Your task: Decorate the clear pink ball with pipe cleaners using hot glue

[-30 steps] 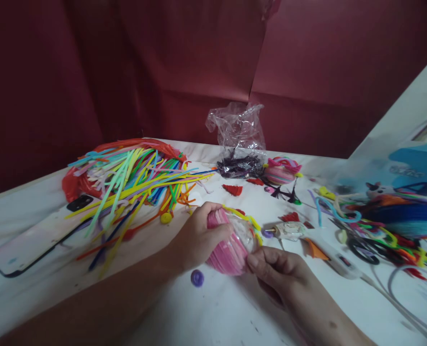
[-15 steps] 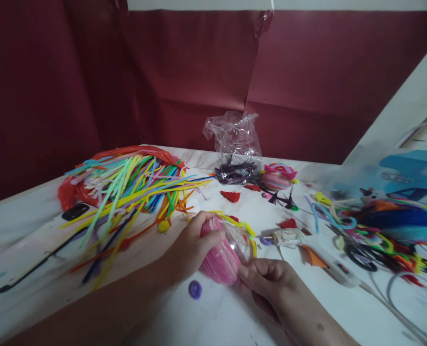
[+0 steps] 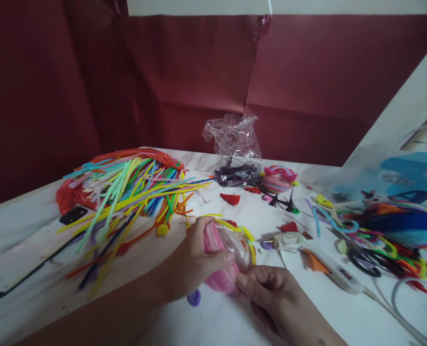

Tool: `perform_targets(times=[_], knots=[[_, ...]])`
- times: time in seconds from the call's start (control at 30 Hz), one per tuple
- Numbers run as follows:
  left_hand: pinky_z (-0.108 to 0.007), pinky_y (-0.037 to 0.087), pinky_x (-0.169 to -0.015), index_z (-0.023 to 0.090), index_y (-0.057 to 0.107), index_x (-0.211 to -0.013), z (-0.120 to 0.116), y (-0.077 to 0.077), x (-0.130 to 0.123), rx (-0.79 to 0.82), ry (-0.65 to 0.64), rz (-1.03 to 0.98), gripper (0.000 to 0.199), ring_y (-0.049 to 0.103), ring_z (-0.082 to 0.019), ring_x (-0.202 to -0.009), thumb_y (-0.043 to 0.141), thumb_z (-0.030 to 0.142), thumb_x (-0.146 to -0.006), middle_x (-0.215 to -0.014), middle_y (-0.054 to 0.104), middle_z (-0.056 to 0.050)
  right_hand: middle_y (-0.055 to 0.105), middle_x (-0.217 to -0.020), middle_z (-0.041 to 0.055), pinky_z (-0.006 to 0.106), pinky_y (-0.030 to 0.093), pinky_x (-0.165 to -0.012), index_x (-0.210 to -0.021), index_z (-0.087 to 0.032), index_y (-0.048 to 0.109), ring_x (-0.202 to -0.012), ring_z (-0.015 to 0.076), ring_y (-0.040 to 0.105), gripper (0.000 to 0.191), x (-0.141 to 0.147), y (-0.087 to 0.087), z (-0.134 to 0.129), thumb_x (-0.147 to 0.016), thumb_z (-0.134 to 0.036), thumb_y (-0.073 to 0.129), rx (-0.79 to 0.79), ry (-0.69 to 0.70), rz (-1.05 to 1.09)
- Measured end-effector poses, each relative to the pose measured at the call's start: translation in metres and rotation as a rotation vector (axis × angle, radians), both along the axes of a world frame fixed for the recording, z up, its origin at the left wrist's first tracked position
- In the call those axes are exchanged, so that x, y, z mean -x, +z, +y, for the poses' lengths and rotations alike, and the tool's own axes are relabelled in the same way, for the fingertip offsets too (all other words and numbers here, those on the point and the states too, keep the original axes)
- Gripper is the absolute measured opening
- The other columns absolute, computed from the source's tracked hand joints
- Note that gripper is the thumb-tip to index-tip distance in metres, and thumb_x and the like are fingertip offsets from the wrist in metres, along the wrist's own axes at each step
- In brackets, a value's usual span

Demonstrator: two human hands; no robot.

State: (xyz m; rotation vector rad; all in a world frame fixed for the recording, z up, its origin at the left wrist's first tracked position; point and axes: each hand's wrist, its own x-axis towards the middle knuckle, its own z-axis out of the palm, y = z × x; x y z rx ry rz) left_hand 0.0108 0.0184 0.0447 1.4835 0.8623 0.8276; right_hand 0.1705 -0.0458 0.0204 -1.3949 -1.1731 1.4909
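Note:
A clear plastic ball [image 3: 242,242], partly wrapped in pink yarn [image 3: 222,276], is between my two hands just above the white table. My left hand [image 3: 195,259] is closed round its left side, the thumb pressed across the pink strands. At the ball's lower right edge, my right hand [image 3: 271,290] pinches the pink yarn between thumb and forefinger; the other fingers are curled under. A yellow pipe cleaner [image 3: 252,252] edges the ball's far and right side. Below my left hand lies a purple coil [image 3: 194,298], partly hidden.
A glue gun [image 3: 332,271] with its cord lies at right, near black-handled scissors [image 3: 364,259]. Colourful pipe cleaners [image 3: 127,187] and a phone [image 3: 26,252] fill the left. Farther back are a clear bag [image 3: 235,139], a finished-looking pink ball [image 3: 278,180] and red pieces [image 3: 230,198].
The ball has turned slightly in my hands, and my left thumb has slid right over the pink yarn. My right hand stays at the lower right edge, slightly lower. The view has shifted a little.

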Motion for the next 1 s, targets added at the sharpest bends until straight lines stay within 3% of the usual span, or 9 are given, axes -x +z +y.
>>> perform_targets(times=[0.33, 0.53, 0.73, 1.0], knots=[[-0.036, 0.048, -0.084, 0.016, 0.052, -0.109, 0.007, -0.003, -0.003, 0.128, 0.162, -0.084, 0.047, 0.063, -0.026, -0.098, 0.072, 0.025, -0.067, -0.103, 0.068, -0.008, 0.030, -0.045, -0.0088, 0.022, 0.008, -0.042, -0.059, -0.017, 0.047, -0.043, 0.0035, 0.018, 0.061, 0.001, -0.007, 0.007, -0.060, -0.072, 0.071, 0.018, -0.066, 0.092], [-0.041, 0.047, -0.087, 0.014, 0.056, -0.108, 0.013, -0.010, -0.003, 0.210, 0.179, -0.244, 0.050, 0.064, -0.029, -0.098, 0.073, 0.026, -0.063, -0.102, 0.069, -0.011, 0.023, -0.042, -0.0109, 0.023, 0.005, -0.041, -0.055, -0.018, 0.040, -0.040, 0.0027, 0.011, 0.062, -0.006, -0.006, 0.015, -0.060, -0.071, 0.072, -0.019, -0.060, 0.079], [-0.042, 0.048, -0.088, 0.014, 0.058, -0.109, 0.012, -0.008, 0.000, 0.286, 0.084, -0.262, 0.051, 0.064, -0.030, -0.099, 0.076, 0.028, -0.063, -0.101, 0.070, -0.011, 0.023, -0.042, -0.0114, 0.023, 0.004, -0.042, -0.056, -0.018, 0.041, -0.040, 0.0021, 0.010, 0.059, -0.007, -0.001, 0.010, -0.059, -0.065, 0.076, 0.031, -0.081, 0.135], [-0.033, 0.050, -0.079, 0.015, 0.063, -0.105, 0.012, 0.004, 0.007, 0.273, -0.116, -0.176, 0.051, 0.066, -0.024, -0.089, 0.080, 0.020, -0.057, -0.093, 0.073, -0.007, 0.033, -0.041, -0.0072, 0.022, 0.008, -0.041, -0.056, -0.016, 0.051, -0.040, 0.0029, 0.017, 0.052, -0.007, -0.021, -0.002, -0.065, -0.061, 0.075, 0.079, -0.026, 0.170]])
